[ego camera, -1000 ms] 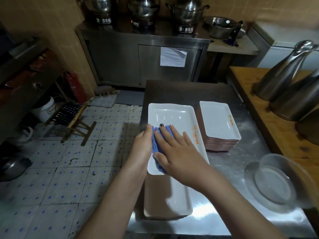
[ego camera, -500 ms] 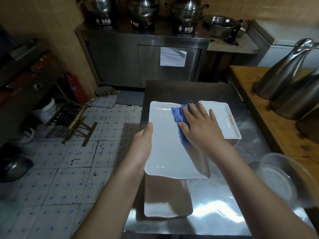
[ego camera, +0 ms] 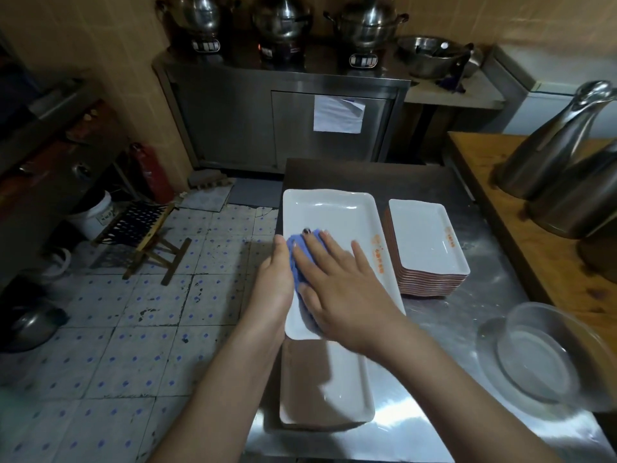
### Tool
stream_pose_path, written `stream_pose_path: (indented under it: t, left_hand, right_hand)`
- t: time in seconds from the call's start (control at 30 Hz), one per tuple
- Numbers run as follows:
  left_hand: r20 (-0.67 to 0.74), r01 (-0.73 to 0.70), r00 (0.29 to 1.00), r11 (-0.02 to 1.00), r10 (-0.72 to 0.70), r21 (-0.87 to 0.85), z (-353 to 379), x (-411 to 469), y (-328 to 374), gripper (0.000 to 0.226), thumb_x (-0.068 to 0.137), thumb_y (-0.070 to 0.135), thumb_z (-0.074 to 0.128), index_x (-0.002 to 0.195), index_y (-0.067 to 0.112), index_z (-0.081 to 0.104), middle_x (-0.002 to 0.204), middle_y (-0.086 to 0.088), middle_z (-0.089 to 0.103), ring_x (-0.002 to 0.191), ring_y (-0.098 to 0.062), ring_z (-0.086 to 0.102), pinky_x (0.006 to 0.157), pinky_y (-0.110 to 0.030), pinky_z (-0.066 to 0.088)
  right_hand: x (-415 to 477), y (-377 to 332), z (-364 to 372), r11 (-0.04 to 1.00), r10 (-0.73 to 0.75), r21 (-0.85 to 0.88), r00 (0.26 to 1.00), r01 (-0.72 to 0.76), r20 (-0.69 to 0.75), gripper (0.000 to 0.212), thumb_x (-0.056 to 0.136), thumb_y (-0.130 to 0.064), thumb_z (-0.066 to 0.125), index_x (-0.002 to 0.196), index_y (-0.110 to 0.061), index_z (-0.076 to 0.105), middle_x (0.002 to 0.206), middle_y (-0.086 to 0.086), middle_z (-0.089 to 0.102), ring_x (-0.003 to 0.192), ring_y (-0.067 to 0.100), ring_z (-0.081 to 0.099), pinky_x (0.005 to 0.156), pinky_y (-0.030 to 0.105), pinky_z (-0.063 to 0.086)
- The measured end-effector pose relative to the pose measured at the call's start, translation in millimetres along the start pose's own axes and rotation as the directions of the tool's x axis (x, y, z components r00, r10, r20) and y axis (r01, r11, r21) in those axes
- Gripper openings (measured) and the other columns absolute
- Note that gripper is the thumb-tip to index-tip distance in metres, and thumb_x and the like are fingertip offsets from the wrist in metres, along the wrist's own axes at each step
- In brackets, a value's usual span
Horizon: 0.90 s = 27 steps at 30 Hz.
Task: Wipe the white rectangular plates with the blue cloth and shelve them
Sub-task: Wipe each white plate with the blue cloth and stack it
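Vs. half a sec ago the R hand [ego camera: 337,289] & blue cloth [ego camera: 295,262] had come back from the far-right part of the white rectangular plate [ego camera: 334,215] to its near-left corner, approx. where they sat a full sec ago, so that reads as one complete back-and-forth stroke. The plate had also dropped from a raised tilt to lying flatter, and the stack of smaller plates [ego camera: 427,242] to its right was uncovered again. Prob. means the wipe on this face was close to done, w/ shelving not yet started. R fingers [ego camera: 314,252] were straight, spread, pressing flat on top of the cloth; most of the cloth was hidden under palm & fingers, only a blue edge showing on the left side, right against the L thumb [ego camera: 280,248]. L hand [ego camera: 273,282] held the plate's left rim, thumb on top; fingers beneath were hidden, can't tell how they lay. The plate sat over the far end of the near stack [ego camera: 327,389] on the steel table [ego camera: 467,329], glass bowl [ego camera: 534,359] well off to the right.
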State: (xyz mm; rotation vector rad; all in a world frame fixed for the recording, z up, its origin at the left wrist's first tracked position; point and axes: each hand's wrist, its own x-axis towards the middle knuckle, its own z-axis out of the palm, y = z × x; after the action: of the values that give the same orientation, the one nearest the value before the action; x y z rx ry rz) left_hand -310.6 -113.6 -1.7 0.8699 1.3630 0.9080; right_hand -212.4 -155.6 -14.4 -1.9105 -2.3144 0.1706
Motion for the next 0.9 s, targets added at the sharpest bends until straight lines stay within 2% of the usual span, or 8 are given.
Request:
stream_pose_path:
  t: [0.1, 0.23, 0.33, 0.43, 0.57, 0.67, 0.8, 0.9]
  left_hand:
    - [0.059, -0.042, 0.997, 0.999, 0.042, 0.010, 2, -4, 0, 0.039, 0.097, 0.047, 0.035, 0.091, 0.022, 0.063, 0.071, 0.007, 0.066, 0.062, -0.007, 0.063, 0.049, -0.017, 0.049]
    - [0.065, -0.068, 0.996, 0.998, 0.067, 0.013, -4, -7, 1, 0.040, 0.097, 0.041, 0.041, 0.074, 0.016, 0.062, 0.052, 0.011, 0.066, 0.044, -0.004, 0.062, 0.038, -0.014, 0.046]
    - [0.006, -0.071, 0.997, 0.997, 0.071, 0.023, -11, -2, 4, 0.041, 0.098, 0.041, 0.040, 0.073, 0.015, 0.061, 0.050, 0.009, 0.065, 0.041, -0.004, 0.061, 0.035, -0.014, 0.044]
    - [-0.029, -0.028, 0.999, 0.999, 0.029, 0.015, -13, 1, -2, 0.041, 0.098, 0.043, 0.039, 0.077, 0.016, 0.062, 0.063, 0.003, 0.066, 0.045, -0.008, 0.062, 0.039, -0.016, 0.048]
    - [-0.026, -0.020, 0.999, 1.000, 0.020, 0.023, -1, 1, -13, 0.039, 0.099, 0.040, 0.035, 0.095, 0.014, 0.064, 0.076, -0.004, 0.066, 0.065, -0.018, 0.063, 0.056, -0.024, 0.048]
    - [0.045, -0.022, 0.999, 0.999, 0.021, 0.036, 9, -4, -20, 0.038, 0.099, 0.038, 0.038, 0.109, 0.014, 0.065, 0.091, -0.006, 0.070, 0.084, -0.023, 0.067, 0.071, -0.028, 0.050]
    - [0.068, -0.016, 0.998, 0.999, 0.014, 0.031, -2, -1, -21, 0.037, 0.098, 0.039, 0.041, 0.090, 0.014, 0.067, 0.069, 0.006, 0.071, 0.061, -0.011, 0.067, 0.054, -0.019, 0.052]
    - [0.023, -0.059, 0.998, 0.998, 0.058, 0.032, -15, 6, -19, 0.040, 0.098, 0.041, 0.040, 0.080, 0.015, 0.064, 0.067, 0.003, 0.070, 0.059, -0.014, 0.067, 0.055, -0.022, 0.052]
  right_hand:
    - [24, 15, -11, 0.989, 0.143, -0.024, 0.987, -0.145, -0.079, 0.055, 0.100, -0.037, 0.017, 0.151, -0.026, 0.000, 0.160, -0.003, -0.007, 0.145, 0.016, -0.012, 0.114, 0.044, -0.010]
    - [29, 41, -13, 0.947, 0.307, -0.057, 0.945, -0.315, -0.117, 0.052, 0.102, -0.036, 0.014, 0.152, -0.025, 0.005, 0.160, 0.000, -0.004, 0.146, 0.020, -0.012, 0.114, 0.044, -0.012]
    - [4, 35, 4, 0.961, 0.263, -0.060, 0.957, -0.272, -0.122, 0.053, 0.101, -0.033, 0.015, 0.152, -0.021, 0.005, 0.160, 0.002, -0.001, 0.146, 0.021, -0.010, 0.116, 0.042, -0.006]
    - [-17, 15, 22, 0.987, 0.161, 0.006, 0.987, -0.161, -0.030, 0.056, 0.098, -0.036, 0.016, 0.152, -0.024, 0.001, 0.160, 0.001, -0.005, 0.145, 0.020, -0.013, 0.115, 0.040, -0.006]
    - [-6, 13, 21, 0.998, -0.008, 0.057, 1.000, 0.008, 0.002, 0.055, 0.098, -0.039, 0.018, 0.151, -0.032, 0.004, 0.160, -0.004, -0.007, 0.145, 0.015, -0.013, 0.115, 0.039, -0.008]
    - [18, 32, 10, 0.994, 0.113, 0.014, 0.992, -0.112, -0.050, 0.052, 0.101, -0.037, 0.020, 0.151, -0.032, 0.007, 0.160, -0.005, -0.004, 0.146, 0.015, -0.009, 0.115, 0.041, -0.007]
    - [18, 51, 6, 0.957, 0.279, -0.054, 0.957, -0.284, -0.084, 0.051, 0.101, -0.035, 0.018, 0.151, -0.027, 0.009, 0.160, -0.001, -0.001, 0.146, 0.021, -0.007, 0.116, 0.042, -0.005]
    - [-7, 32, 22, 0.981, 0.177, -0.074, 0.983, -0.180, -0.046, 0.054, 0.100, -0.032, 0.016, 0.151, -0.018, 0.005, 0.159, 0.006, -0.003, 0.145, 0.026, -0.011, 0.116, 0.041, -0.001]
